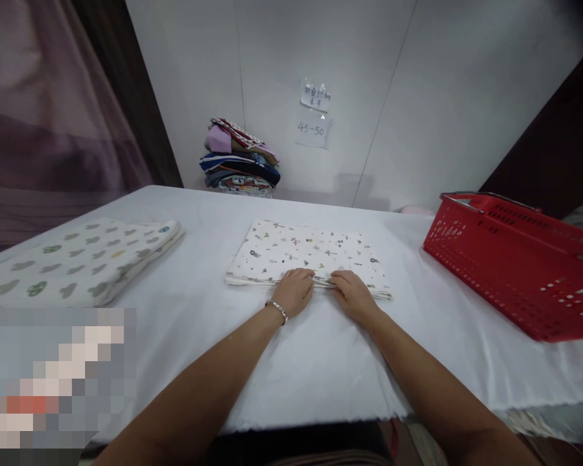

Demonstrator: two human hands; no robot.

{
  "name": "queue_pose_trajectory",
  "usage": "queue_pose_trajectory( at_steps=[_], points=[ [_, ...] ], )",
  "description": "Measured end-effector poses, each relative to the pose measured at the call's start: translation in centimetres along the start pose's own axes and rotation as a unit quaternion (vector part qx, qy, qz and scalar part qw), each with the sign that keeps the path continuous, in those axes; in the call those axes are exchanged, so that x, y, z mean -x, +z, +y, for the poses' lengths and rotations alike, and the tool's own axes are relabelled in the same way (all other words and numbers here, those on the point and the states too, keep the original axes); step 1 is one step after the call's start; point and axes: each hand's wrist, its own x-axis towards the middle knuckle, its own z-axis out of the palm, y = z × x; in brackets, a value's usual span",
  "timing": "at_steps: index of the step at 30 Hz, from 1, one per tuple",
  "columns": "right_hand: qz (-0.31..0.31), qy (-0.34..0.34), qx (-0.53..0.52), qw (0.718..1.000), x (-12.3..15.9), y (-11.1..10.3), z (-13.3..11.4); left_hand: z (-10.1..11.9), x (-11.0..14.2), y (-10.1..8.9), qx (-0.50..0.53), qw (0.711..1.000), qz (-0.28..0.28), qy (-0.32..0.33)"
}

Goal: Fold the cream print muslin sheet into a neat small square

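Note:
A folded white cloth [311,249] with a small scattered print lies flat in the middle of the table, its layers showing along the near edge. At that edge, left of centre, my left hand [294,292], with a bracelet at the wrist, has its fingers closed on the layers. Just to its right, my right hand [354,294] grips the same edge, fingers curled over the top. A narrow gap separates the two hands, and the edge looks slightly lifted there. Both thumbs are mostly hidden.
To the left lies another folded cloth [78,259] with grey, cloud-like shapes. A red plastic basket [505,259] with metal handles stands at the right. Behind the white-covered table [311,369], a stack of folded fabrics [240,158] rests near the wall, by paper signs [312,129].

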Motion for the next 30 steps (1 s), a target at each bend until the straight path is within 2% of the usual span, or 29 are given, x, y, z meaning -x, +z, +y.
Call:
queue_pose_trajectory(
  at_steps=[4, 10, 14, 21, 30],
  points=[
    [0.034, -0.018, -0.007, 0.999, -0.1, -0.3, -0.6, -0.1, 0.0, 0.3, 0.012, 1.000, 0.008, -0.009],
    [0.004, -0.032, 0.029, 0.999, -0.1, 0.3, -0.2, -0.1, 0.0, 0.4, 0.013, 1.000, 0.015, -0.008],
    [0.007, -0.035, 0.044, 0.998, 0.0, 0.5, 0.1, -0.1, 0.0, 0.3, 0.000, 1.000, 0.007, -0.002],
    [0.013, -0.041, 0.031, 0.999, 0.1, -0.2, -0.3, 0.0, -0.1, 0.3, -0.055, 0.998, -0.021, 0.033],
    [-0.011, -0.014, 0.052, 0.998, 0.0, -0.2, -0.7, 0.3, -0.5, 1.3, -0.116, 0.989, 0.003, 0.088]
  ],
)
